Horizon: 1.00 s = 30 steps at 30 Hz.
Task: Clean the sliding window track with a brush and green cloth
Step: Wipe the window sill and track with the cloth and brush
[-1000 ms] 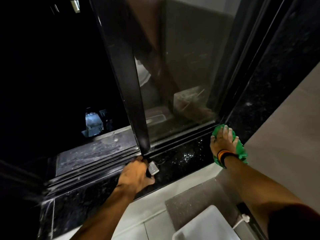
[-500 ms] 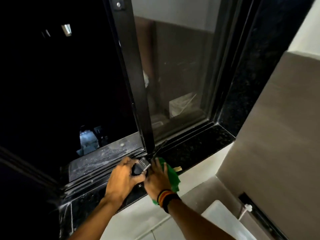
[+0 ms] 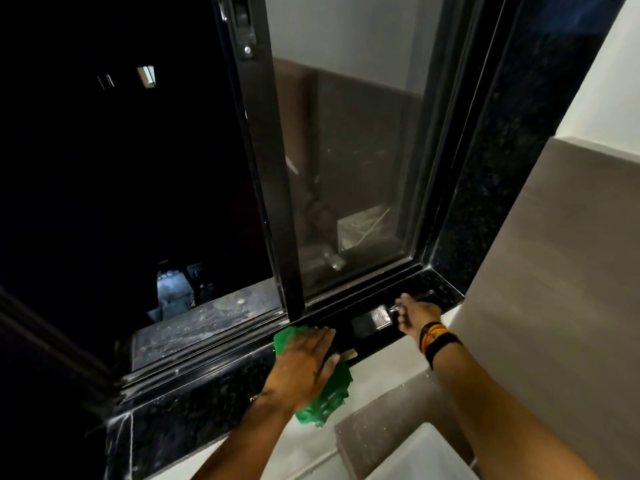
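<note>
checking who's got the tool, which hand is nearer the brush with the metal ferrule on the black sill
Right. The right hand grips the metal-ferruled brush at its handle end. The left hand lies flat on the green cloth, apart from the brush, to its left.

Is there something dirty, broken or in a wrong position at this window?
Nothing looks broken. The outer ledge beyond the track carries pale dust and specks, and white streaks mark the dark sill at its left end. The green cloth hangs partly over the sill's front edge under the left hand.
</note>
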Available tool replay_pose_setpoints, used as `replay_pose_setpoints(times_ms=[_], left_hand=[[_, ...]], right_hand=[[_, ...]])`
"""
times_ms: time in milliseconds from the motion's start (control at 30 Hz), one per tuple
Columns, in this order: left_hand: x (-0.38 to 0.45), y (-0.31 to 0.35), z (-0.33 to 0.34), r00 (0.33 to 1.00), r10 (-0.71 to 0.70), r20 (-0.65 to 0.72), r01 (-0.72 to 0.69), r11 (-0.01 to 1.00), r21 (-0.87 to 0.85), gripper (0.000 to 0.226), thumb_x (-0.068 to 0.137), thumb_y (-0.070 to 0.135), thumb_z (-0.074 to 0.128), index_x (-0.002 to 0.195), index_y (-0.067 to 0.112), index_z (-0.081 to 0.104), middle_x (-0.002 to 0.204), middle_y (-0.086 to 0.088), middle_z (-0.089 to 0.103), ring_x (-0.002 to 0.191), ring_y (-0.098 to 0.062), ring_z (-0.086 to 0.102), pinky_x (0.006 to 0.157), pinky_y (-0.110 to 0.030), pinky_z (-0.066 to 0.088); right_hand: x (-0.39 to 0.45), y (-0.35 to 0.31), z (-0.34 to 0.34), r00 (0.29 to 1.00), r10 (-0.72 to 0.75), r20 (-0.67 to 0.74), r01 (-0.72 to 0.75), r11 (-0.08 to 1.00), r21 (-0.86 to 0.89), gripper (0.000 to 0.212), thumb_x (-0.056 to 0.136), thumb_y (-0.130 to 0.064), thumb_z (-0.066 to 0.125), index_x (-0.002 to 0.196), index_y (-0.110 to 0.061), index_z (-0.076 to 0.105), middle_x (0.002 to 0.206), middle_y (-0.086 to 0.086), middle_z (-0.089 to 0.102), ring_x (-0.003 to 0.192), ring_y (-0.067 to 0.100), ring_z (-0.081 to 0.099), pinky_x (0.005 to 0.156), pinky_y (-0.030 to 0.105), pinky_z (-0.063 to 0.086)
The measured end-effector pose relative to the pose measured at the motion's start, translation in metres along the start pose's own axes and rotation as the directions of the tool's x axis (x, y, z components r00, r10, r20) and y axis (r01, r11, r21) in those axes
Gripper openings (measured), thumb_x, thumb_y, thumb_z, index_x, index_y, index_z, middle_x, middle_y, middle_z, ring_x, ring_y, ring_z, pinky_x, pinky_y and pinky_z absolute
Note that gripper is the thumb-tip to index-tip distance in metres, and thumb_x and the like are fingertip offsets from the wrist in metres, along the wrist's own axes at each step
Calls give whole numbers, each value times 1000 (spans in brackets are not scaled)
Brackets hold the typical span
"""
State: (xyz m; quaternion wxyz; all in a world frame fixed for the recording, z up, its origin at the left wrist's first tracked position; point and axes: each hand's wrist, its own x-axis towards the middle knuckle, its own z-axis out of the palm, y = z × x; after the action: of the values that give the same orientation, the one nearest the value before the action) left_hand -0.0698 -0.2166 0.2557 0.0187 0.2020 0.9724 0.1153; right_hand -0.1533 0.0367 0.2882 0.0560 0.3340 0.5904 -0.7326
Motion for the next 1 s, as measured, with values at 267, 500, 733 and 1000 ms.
replay_pose_setpoints(times_ms=[267,500,733,1000], left_hand=[[-25,-51,11,990,93,101,-103,990,98,68,107,51,20,163,17,3,171,1,-3,159,-16,-5,129,-32,-9],[-30,-67,-2,985,130,115,-141,986,88,59,109,36,33,161,12,20,170,-7,21,158,-19,14,130,-33,11],[-78,-98,1,1000,-9,29,6,997,77,58,107,33,34,160,10,26,168,-10,26,156,-23,25,129,-34,16],[-189,-130,-8,918,-394,-46,385,854,351,62,106,37,23,153,-3,34,157,-24,41,149,-37,34,129,-47,13]], right_hand=[[17,-9,9,997,-80,-12,77,987,-140,39,98,-14,57,134,0,51,130,23,60,117,40,61,97,51,53],[-109,161,72,723,-332,606,690,307,-655,65,90,-30,64,146,-5,42,154,20,38,146,36,31,122,41,21],[-122,183,93,614,-348,709,719,-124,-684,97,78,-70,54,152,-10,33,160,14,31,151,34,22,124,48,11],[-160,203,187,355,-98,930,915,-167,-367,73,77,-28,65,145,-22,40,156,4,37,149,26,26,126,37,8]])
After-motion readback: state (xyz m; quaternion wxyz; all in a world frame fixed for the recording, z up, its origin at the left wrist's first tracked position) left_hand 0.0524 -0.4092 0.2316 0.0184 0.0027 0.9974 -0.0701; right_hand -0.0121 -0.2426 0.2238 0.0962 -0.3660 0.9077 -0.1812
